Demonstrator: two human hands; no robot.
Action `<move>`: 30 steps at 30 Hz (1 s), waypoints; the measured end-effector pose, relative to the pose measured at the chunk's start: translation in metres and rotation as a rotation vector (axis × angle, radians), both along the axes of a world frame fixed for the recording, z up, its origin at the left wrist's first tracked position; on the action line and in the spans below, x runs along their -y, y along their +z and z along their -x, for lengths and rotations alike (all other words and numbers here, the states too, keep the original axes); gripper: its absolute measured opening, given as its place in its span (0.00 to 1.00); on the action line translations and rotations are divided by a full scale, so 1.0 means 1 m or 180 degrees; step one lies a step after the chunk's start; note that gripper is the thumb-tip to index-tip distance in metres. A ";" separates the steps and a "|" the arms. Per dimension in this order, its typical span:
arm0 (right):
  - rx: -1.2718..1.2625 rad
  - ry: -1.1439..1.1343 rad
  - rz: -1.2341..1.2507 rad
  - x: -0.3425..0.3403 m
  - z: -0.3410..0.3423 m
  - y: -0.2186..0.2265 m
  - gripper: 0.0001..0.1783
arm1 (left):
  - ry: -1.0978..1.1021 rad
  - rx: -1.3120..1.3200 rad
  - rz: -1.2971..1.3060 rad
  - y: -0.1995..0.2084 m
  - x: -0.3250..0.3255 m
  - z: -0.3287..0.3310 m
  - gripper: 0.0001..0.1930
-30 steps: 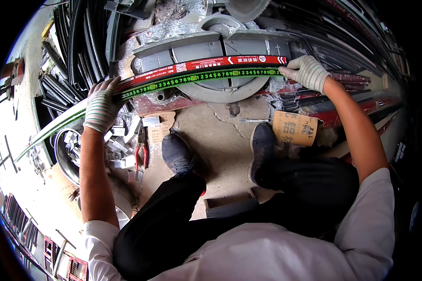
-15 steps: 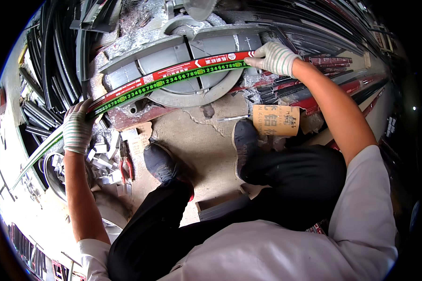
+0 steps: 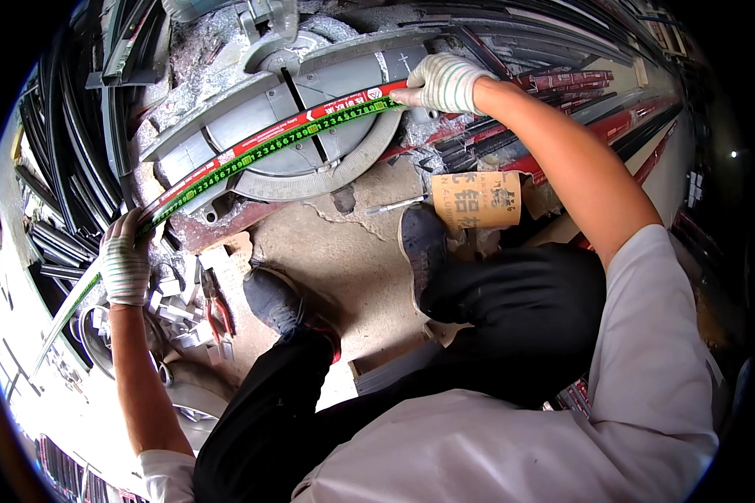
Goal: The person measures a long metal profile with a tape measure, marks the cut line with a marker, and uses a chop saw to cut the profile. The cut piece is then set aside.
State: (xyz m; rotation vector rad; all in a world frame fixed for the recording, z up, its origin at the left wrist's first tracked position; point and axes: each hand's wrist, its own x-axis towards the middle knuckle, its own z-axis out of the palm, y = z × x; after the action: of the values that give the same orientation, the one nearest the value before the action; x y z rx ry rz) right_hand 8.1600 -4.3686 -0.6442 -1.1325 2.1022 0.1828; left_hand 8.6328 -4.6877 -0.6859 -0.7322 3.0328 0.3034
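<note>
My gloved left hand (image 3: 126, 260) is closed round the near-left part of a green tape measure blade (image 3: 278, 145) and a long strip with red printed film (image 3: 264, 137). The blade runs along the strip's near edge. At the far right, my gloved right hand (image 3: 449, 82) pinches both near the strip's end. Strip and blade cross slantwise over the grey metal table of a mitre saw (image 3: 352, 144). Beyond my left hand, the blade trails down to the lower left. The tape's case cannot be made out.
Dark metal profiles (image 3: 59, 159) crowd the left; red-wrapped ones (image 3: 566, 80) lie at right. Red-handled pliers (image 3: 216, 306) rest by metal offcuts (image 3: 172, 293). A pen (image 3: 398, 204) and brown cardboard (image 3: 478, 201) lie near my shoes (image 3: 275, 300).
The view has shifted, so the saw and both hands appear farther left, the right hand also higher. Both hands keep hold of the strip and blade.
</note>
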 end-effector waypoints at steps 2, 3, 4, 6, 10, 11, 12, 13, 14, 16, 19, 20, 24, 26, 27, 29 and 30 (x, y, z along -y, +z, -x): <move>-0.0053 0.0081 0.0037 0.001 0.001 0.000 0.31 | -0.0003 0.0017 0.0028 0.001 -0.002 0.001 0.22; -0.0168 0.0223 0.0039 0.001 0.001 -0.001 0.31 | -0.0003 0.0009 0.0016 0.001 -0.002 0.001 0.22; -0.0170 0.0216 0.0006 0.001 0.001 -0.001 0.31 | -0.0002 0.0001 0.0004 0.001 -0.003 0.002 0.22; -0.0162 0.0194 -0.0051 0.002 0.001 0.000 0.32 | -0.0028 0.0025 -0.0002 0.002 -0.003 0.003 0.22; -0.0286 0.0325 -0.0070 0.002 0.002 -0.004 0.32 | -0.0135 0.0010 -0.0011 0.001 -0.002 0.004 0.22; -0.0349 0.0382 -0.0117 0.005 0.000 0.000 0.31 | -0.0135 0.0024 -0.0002 0.001 -0.001 0.003 0.23; -0.0412 0.0434 -0.0106 0.007 -0.001 -0.001 0.31 | -0.0135 0.0038 0.0008 0.002 -0.001 0.002 0.23; -0.0475 0.0486 -0.0095 0.008 -0.001 -0.002 0.31 | -0.0149 0.0044 0.0020 0.002 -0.001 0.001 0.23; -0.0547 0.0530 -0.0093 0.008 -0.001 -0.001 0.31 | -0.0173 0.0040 0.0027 0.001 0.000 0.001 0.23; -0.0539 0.0392 -0.0058 0.006 -0.003 -0.001 0.31 | -0.0202 0.0025 0.0071 -0.003 0.001 0.000 0.24; -0.0561 0.0316 -0.0106 0.006 -0.005 -0.005 0.32 | -0.0212 0.0015 0.0163 -0.005 0.002 -0.001 0.24; -0.0612 0.0344 -0.0113 0.006 -0.005 -0.006 0.32 | -0.0216 0.0014 0.0170 -0.005 0.002 -0.001 0.24; -0.0805 0.0485 -0.0052 0.003 -0.005 -0.012 0.33 | -0.0244 0.0026 0.0192 -0.003 -0.001 0.002 0.24; -0.0889 0.0526 0.0001 0.001 -0.006 -0.012 0.33 | -0.0258 0.0031 0.0189 -0.001 -0.002 0.003 0.23; -0.0928 0.0523 0.0017 0.001 -0.007 -0.011 0.33 | -0.0262 0.0029 0.0182 -0.001 -0.002 0.003 0.23; -0.0927 0.0453 0.0056 0.001 -0.010 -0.004 0.34 | -0.0279 0.0032 0.0186 -0.001 -0.001 0.002 0.23; -0.0886 0.0388 0.0081 0.002 -0.012 0.004 0.34 | -0.0290 0.0037 0.0199 -0.002 -0.001 0.002 0.23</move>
State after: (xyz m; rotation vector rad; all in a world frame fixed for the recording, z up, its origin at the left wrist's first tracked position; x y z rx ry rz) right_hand 8.1725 -4.3702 -0.6401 -1.3143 2.2821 0.3922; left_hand 8.6304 -4.6871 -0.6877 -0.5942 3.0654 0.2031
